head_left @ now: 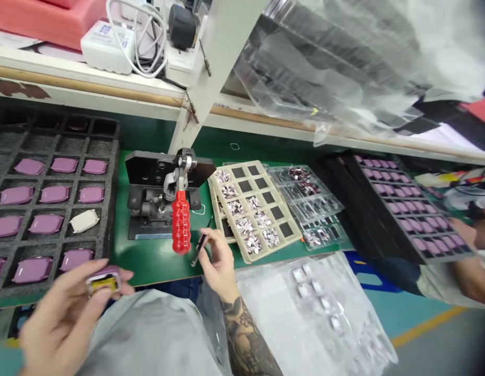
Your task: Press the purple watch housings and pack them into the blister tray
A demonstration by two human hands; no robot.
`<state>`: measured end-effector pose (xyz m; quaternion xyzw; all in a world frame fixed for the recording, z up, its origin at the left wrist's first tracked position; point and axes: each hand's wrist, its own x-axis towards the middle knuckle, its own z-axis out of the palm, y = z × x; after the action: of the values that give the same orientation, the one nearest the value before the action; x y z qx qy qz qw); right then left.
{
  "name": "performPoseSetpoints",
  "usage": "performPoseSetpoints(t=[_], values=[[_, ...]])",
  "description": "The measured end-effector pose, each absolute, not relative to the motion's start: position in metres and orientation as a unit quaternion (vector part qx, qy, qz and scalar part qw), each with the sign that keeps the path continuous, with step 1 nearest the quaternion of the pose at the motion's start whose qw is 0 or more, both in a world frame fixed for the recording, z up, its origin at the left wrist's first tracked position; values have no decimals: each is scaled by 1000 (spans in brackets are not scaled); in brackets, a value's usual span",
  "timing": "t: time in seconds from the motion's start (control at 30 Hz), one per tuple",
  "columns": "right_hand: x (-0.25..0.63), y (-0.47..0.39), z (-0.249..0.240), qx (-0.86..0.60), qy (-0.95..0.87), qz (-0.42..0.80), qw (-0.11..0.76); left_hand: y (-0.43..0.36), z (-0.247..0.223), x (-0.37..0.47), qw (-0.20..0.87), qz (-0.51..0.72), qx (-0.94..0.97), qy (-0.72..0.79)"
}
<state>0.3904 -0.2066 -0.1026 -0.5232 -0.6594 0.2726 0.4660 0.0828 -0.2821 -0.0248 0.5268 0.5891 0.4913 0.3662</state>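
Observation:
My left hand, at the lower left, is closed around a small purple watch-like case. The case's open side shows something yellow inside, and my thumb lies against it. Nearer the middle, my right hand pinches what look like dark, slim tweezers, partly hidden by the fingers. Just beyond that hand stands a black toggle-clamp fixture with a ribbed red handle. Close by on the right lies a cream compartment tray holding many small whitish pieces.
At left, a black foam tray holds purple cases and one cream-coloured case. Clear plastic trays lie right of the cream tray. Another foam tray is beside a co-worker's arm. A white post and shelf stand behind.

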Motion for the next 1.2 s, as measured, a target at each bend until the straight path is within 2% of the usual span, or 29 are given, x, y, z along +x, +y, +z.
performPoseSetpoints(t=[0.1, 0.2, 0.4, 0.73, 0.93, 1.1, 1.2], values=[[373, -211, -100, -513, -633, 185, 549, -271, -49, 135, 535, 519, 385, 544], [352, -210, -90, -467, -605, 198, 614, -248, -71, 160, 603, 503, 339, 517], [335, -209, -74, -390, -626, 345, 581, -237, -75, 162, 590, 510, 351, 518], [325, -208, -88, -431, -574, 388, 578, -241, -75, 165, 557, 509, 403, 517], [336, -212, -94, -414, -471, 543, 558, -238, -77, 163, 541, 510, 409, 529], [344, -210, -90, -423, -481, 414, 647, -235, -73, 164, 578, 536, 342, 511], [342, -208, -92, -460, -483, 397, 630, -233, -71, 166, 601, 538, 322, 495]])
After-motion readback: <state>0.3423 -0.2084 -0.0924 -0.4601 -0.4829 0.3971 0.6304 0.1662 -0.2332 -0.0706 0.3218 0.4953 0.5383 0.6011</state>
